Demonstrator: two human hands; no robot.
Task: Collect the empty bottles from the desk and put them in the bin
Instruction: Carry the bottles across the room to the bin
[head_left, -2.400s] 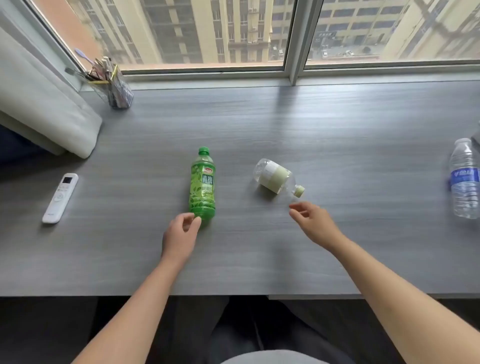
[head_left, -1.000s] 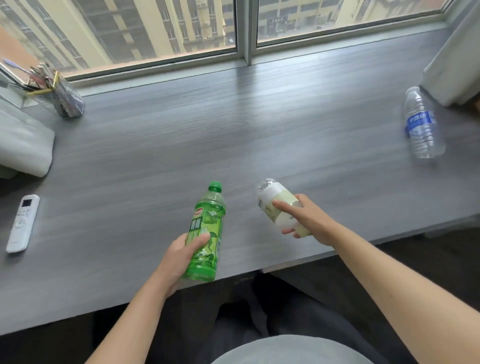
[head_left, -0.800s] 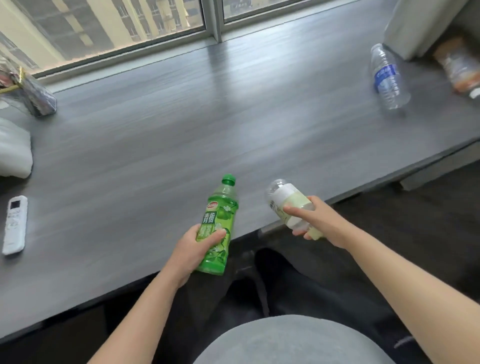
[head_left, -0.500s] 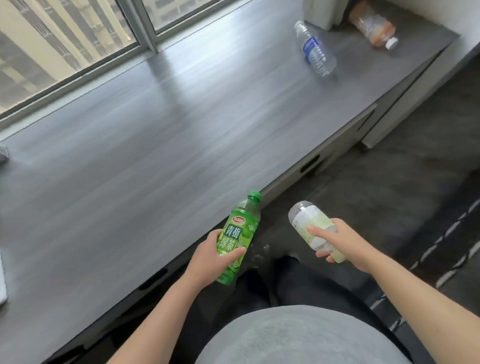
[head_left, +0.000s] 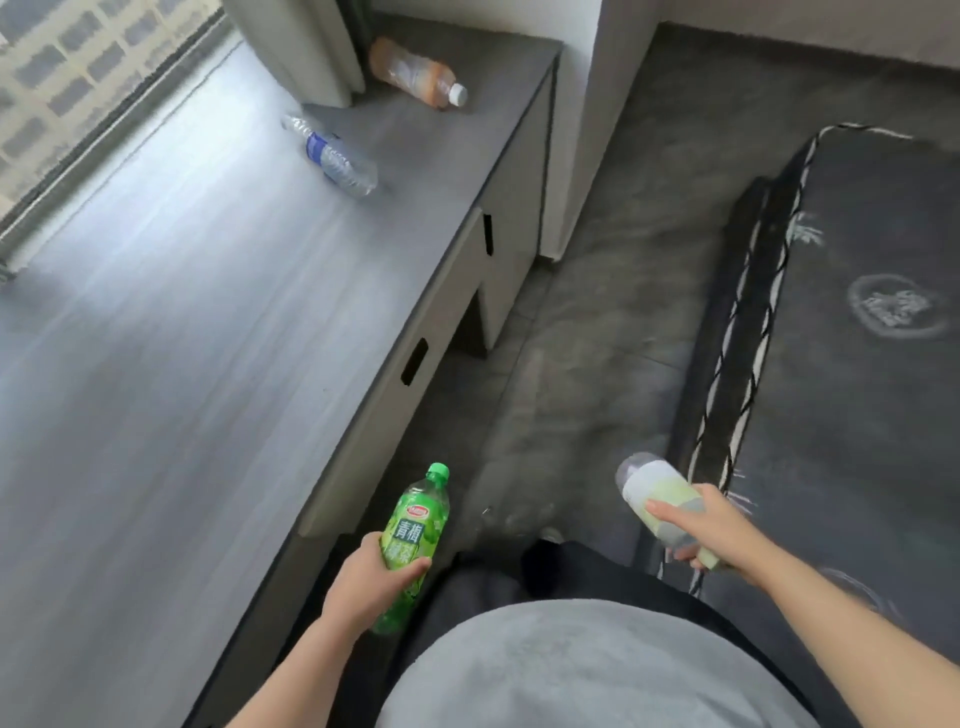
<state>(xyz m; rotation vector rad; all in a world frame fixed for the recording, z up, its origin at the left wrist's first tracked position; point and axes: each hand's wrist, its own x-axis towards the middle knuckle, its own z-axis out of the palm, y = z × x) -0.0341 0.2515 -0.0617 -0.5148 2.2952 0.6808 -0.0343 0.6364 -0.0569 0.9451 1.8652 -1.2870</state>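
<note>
My left hand (head_left: 371, 584) grips a green tea bottle (head_left: 415, 525) by its lower half, cap pointing away, just off the front edge of the grey desk (head_left: 171, 338). My right hand (head_left: 709, 525) holds a clear bottle with a pale yellow-white label (head_left: 657, 491), base pointing away, above the dark floor. Two more bottles lie on the desk's far end: a clear water bottle with a blue label (head_left: 332, 156) and an orange-brown bottle with a white cap (head_left: 415, 73). No bin is in view.
The desk's drawer fronts (head_left: 421, 358) with slot handles face the floor to my right. A dark rug with a white patterned border (head_left: 841, 332) covers the floor at right. A curtain (head_left: 301, 47) hangs at the desk's far end beside the window (head_left: 62, 78).
Both hands closed on the bottles, lifted them off the desk and carried them past its front edge. The view swung right, bringing the floor, the rug and the orange-brown bottle into sight.
</note>
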